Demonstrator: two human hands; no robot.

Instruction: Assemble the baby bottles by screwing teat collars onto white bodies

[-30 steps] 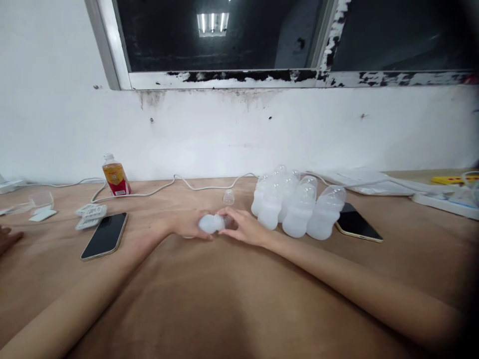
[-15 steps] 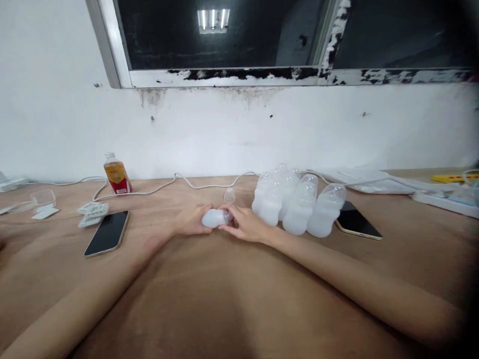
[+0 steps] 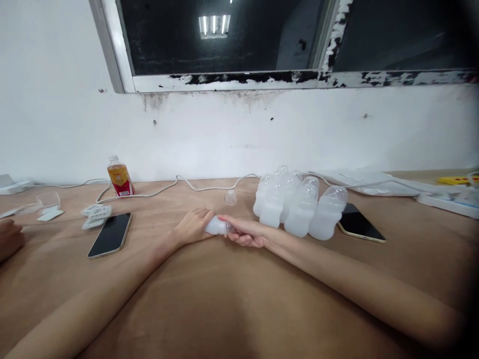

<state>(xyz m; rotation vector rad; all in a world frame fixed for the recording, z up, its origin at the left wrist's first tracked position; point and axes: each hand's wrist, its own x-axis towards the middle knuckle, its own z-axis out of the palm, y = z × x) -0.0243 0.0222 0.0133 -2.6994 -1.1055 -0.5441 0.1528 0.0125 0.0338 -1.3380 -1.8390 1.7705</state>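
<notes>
A small frosted white baby bottle lies on its side between my hands, above the brown table covering. My left hand is closed around its base end. At the other end my right hand grips the top, with its fingers curled below and the thumb along the upper side; they partly hide that end. Just behind stands a clear dome cap, apart from both hands. Several similar baby bottles with clear caps stand upright in a cluster beyond my right forearm.
A phone and small white packs lie left; a drink bottle stands behind them. Another phone is right of the cluster. A white cable runs along the back. Another person's hand rests at the left edge.
My right hand has turned at the bottle's top, its fingers now curled underneath. The bottle has shifted slightly. Another person's hand has come further into view at the left.
</notes>
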